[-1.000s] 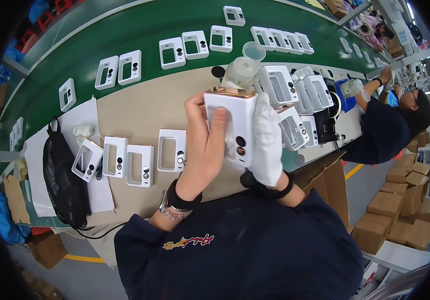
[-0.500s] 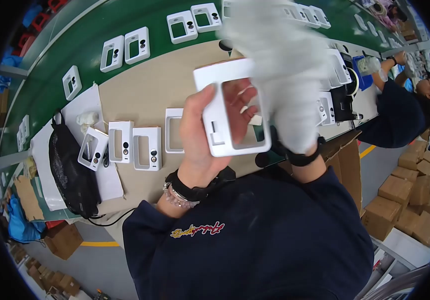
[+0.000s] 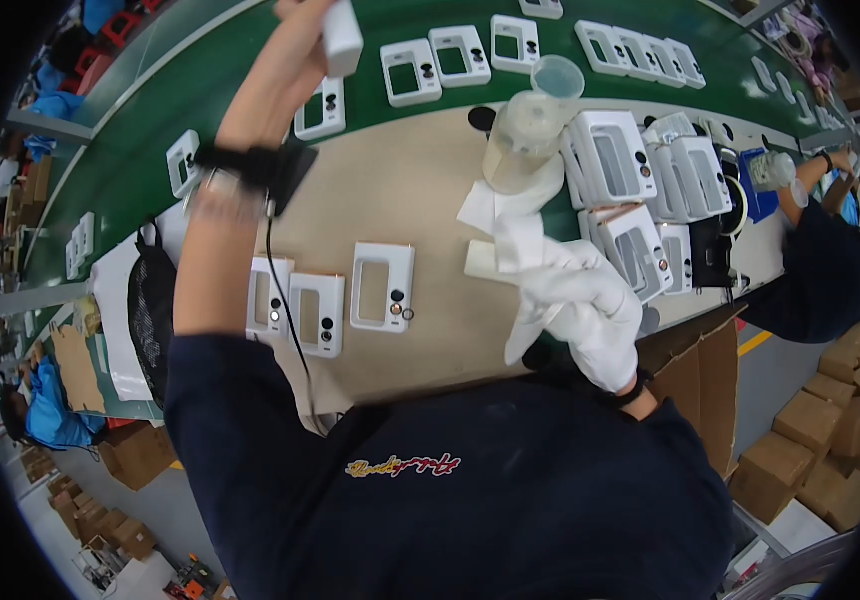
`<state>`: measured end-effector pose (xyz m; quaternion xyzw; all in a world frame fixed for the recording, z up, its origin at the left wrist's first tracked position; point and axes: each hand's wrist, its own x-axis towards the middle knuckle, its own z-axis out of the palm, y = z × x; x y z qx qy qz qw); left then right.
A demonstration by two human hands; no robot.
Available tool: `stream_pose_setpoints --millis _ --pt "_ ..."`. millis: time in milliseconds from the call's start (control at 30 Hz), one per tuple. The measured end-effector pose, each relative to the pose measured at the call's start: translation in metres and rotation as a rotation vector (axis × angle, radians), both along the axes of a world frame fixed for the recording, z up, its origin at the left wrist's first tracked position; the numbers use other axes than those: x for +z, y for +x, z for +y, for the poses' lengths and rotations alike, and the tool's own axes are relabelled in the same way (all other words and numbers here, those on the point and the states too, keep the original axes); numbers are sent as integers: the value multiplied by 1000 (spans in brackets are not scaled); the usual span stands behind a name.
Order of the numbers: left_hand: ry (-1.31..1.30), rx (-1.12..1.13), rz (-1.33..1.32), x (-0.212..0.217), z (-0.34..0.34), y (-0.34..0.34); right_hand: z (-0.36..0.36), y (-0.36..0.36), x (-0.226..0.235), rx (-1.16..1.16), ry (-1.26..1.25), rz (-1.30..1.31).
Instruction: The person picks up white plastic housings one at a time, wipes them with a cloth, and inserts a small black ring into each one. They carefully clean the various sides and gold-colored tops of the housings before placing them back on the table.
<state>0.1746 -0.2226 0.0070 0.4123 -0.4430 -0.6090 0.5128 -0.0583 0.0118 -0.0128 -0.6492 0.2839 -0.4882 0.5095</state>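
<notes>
At the far left, over the green surface, my bare left hand (image 3: 302, 40) is closed around a white plastic frame (image 3: 343, 42), seen mostly from its edge and cut by the view's top. In a white glove, my right hand (image 3: 585, 310) pinches a white wiping cloth (image 3: 518, 238) above the beige mat. A small cream block (image 3: 487, 260) lies beside those gloved fingers. Behind the cloth stands a translucent dispenser bottle (image 3: 525, 145) with its round lid tipped up. Nearer me on the mat lies another white frame (image 3: 382, 310) with round dark inserts; a small ring is by its corner.
More white frames stand in a row on the green surface (image 3: 360, 105). Several others are stacked on the right (image 3: 615, 165). A black mesh bag (image 3: 153, 320) lies at left, and an open cardboard box (image 3: 705, 385) is at right. A co-worker (image 3: 815, 285) sits farther right.
My left hand has carried the white frame from the middle of the mat to the far left. My gloved right hand has dropped back from over the frame toward me, now with the cloth visible.
</notes>
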Motion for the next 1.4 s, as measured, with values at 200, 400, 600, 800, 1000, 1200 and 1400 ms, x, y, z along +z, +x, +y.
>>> stream_pose_setpoints --millis 200,400,600,800,1000,1200,1400 --pt "-94 179 -802 -111 -165 -10 1 -16 18 -42 284 -256" --pt "-328 230 -1466 -97 -119 -43 1 -42 -12 -83 538 -306" --pt "-372 -217 -1485 -120 -79 -35 3 -32 -27 -166 573 -41" --pt "-305 168 -683 -70 -7 -35 44 -28 -4 -517 420 45" --pt "-262 -5 -393 -40 133 -32 13 -17 -4 -466 110 -399" --pt "-260 12 -236 -33 213 -32 -16 22 15 -97 -112 274" --pt "-423 165 -361 -22 243 -20 -3 98 17 -221 -322 530"
